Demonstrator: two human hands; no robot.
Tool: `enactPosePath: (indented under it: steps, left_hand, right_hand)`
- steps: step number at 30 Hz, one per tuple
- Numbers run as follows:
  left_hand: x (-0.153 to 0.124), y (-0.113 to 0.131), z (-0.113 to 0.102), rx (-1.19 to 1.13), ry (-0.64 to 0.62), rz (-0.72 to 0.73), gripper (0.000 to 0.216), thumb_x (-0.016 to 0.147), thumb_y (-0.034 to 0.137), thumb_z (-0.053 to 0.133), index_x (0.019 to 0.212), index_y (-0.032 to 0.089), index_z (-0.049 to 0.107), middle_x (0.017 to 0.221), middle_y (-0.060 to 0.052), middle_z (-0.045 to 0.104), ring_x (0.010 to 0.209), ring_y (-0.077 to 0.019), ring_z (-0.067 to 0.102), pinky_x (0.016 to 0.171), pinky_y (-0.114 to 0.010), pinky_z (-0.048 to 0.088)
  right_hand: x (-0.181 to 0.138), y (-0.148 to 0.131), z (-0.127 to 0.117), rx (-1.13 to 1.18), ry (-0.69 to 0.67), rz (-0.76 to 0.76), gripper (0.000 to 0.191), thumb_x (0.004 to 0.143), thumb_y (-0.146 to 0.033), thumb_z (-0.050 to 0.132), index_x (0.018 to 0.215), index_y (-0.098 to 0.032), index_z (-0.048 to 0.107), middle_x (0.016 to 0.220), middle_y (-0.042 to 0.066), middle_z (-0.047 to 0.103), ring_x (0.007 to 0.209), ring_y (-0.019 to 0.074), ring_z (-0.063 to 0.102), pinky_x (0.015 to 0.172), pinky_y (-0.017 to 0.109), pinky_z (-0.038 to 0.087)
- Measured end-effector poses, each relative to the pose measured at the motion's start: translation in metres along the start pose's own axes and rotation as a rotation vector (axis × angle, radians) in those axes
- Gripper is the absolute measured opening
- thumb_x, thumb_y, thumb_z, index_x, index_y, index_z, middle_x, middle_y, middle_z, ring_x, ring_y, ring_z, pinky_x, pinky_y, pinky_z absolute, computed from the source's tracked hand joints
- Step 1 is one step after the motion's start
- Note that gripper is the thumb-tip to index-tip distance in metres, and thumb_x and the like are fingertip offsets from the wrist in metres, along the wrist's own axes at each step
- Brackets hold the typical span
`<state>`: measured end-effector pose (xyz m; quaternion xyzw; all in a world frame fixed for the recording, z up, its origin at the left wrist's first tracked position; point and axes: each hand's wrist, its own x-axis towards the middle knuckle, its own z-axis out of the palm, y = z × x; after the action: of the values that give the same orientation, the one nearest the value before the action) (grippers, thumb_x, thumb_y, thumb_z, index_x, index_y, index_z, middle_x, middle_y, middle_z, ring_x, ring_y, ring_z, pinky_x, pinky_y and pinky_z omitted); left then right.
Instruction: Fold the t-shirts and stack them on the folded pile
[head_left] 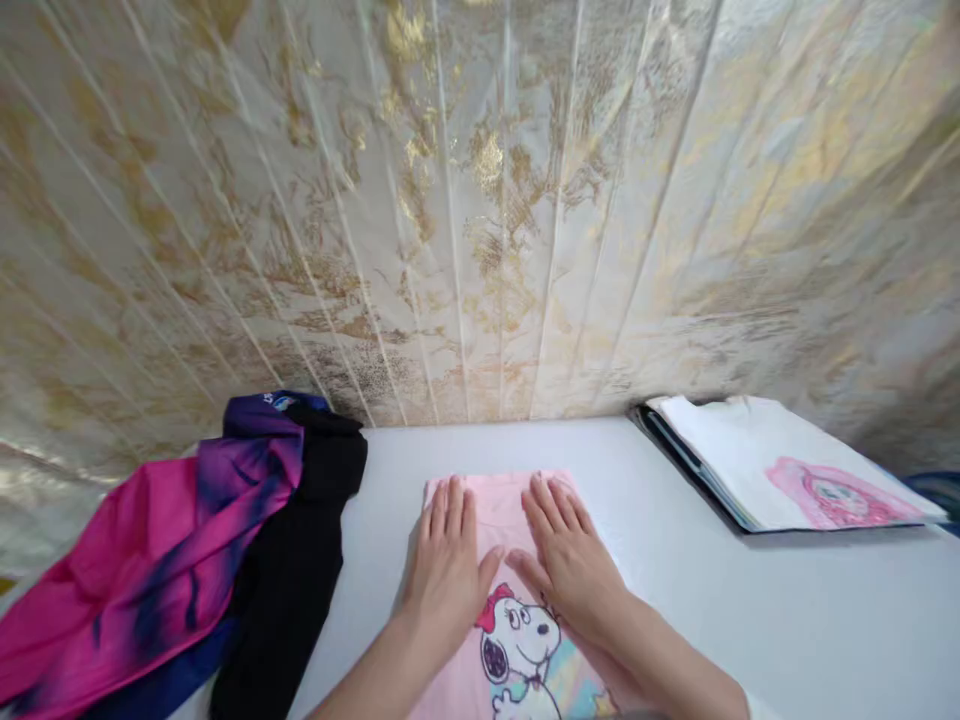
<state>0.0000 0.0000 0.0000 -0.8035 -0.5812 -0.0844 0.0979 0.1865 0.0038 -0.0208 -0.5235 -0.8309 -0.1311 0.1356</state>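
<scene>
A pink shirt [499, 510] with a cartoon dog print lies folded into a narrow strip on the white table, its lower end running out of view. Flat on its left side rests my left hand [450, 560], fingers stretched toward the far edge. My right hand [566, 555] lies palm down on the right side, fingers extended and slightly apart. Both thumbs point inward and almost meet over the middle of the cloth, just above the dog's head. Neither hand grips the fabric; they press on it.
On the left, a heap of pink, purple and black clothes [292, 540] hangs toward the near edge. A stack of folded garments [750, 460], white with a pink print on top, sits at the right. Behind the white table [675, 610] rises a patterned gold-and-grey curtain or wall covering [495, 220].
</scene>
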Motion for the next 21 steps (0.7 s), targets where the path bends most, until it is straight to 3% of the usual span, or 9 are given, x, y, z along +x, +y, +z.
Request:
enactPosePath:
  steps: [8, 11, 13, 17, 21]
  left_hand:
    - [-0.008, -0.004, -0.003, -0.094, -0.01, -0.042, 0.063, 0.088, 0.044, 0.052, 0.139, 0.007, 0.043, 0.15, -0.02, 0.028, 0.139, -0.038, 0.021, 0.11, -0.052, 0.026]
    - [-0.001, -0.018, -0.015, -0.185, -0.053, -0.071, 0.052, 0.093, 0.039, 0.046, 0.139, 0.014, 0.044, 0.15, -0.016, 0.031, 0.138, -0.0328, 0.027, 0.106, -0.047, 0.032]
    - [0.01, -0.032, -0.024, -0.231, -0.047, -0.119, 0.045, 0.094, 0.03, 0.044, 0.137, 0.017, 0.046, 0.148, -0.014, 0.037, 0.135, -0.0277, 0.034, 0.104, -0.042, 0.034]
    - [0.039, -0.054, -0.029, -0.276, -0.049, -0.159, 0.033, 0.09, 0.021, 0.048, 0.122, 0.017, 0.058, 0.123, -0.009, 0.06, 0.116, -0.0249, 0.049, 0.095, -0.037, 0.036]
    - [0.059, -0.059, -0.022, -0.302, -0.107, -0.138, 0.016, 0.085, 0.024, 0.055, 0.096, 0.021, 0.067, 0.103, -0.005, 0.065, 0.103, -0.0244, 0.054, 0.088, -0.036, 0.035]
  right_hand:
    - [0.0, 0.002, -0.005, 0.125, -0.073, 0.035, 0.065, 0.092, -0.055, 0.038, 0.14, -0.012, 0.043, 0.151, 0.016, 0.031, 0.14, 0.0319, 0.024, 0.112, 0.049, 0.024]
    - [0.007, 0.017, -0.015, 0.256, -0.153, 0.091, 0.06, 0.094, -0.051, 0.035, 0.141, -0.014, 0.041, 0.151, 0.014, 0.032, 0.139, 0.0293, 0.028, 0.108, 0.046, 0.033]
    - [0.015, 0.033, -0.021, 0.329, -0.136, 0.169, 0.055, 0.095, -0.044, 0.034, 0.14, -0.013, 0.042, 0.149, 0.015, 0.036, 0.136, 0.0277, 0.034, 0.106, 0.044, 0.037]
    - [0.035, 0.064, -0.025, 0.405, -0.104, 0.276, 0.04, 0.091, -0.023, 0.037, 0.125, -0.013, 0.054, 0.127, 0.014, 0.059, 0.118, 0.0249, 0.053, 0.099, 0.039, 0.041]
    - [0.056, 0.072, -0.025, 0.424, -0.14, 0.305, 0.033, 0.085, -0.01, 0.042, 0.109, -0.013, 0.064, 0.111, 0.011, 0.065, 0.104, 0.0234, 0.056, 0.092, 0.034, 0.042]
